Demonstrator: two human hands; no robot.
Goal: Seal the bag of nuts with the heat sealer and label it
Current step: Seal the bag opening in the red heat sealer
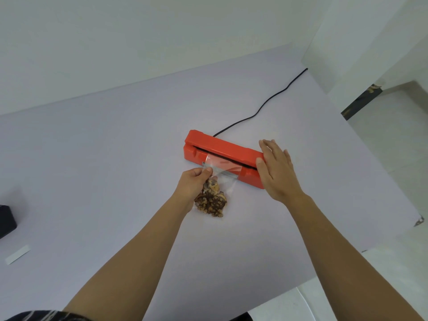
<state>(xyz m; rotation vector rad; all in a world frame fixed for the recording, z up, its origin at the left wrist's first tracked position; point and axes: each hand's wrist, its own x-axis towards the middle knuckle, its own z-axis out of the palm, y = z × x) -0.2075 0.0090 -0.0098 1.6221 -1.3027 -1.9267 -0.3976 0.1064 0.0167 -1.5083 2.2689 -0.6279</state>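
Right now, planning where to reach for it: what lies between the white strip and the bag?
Head view: only bare table between white strip and bag.

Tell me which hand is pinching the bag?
The left hand pinches the bag of nuts; the right hand lies flat on the red sealer.

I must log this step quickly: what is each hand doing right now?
Left hand: closed, pinching the clear plastic bag of nuts.
Right hand: open, flat on the red plastic heat sealer.
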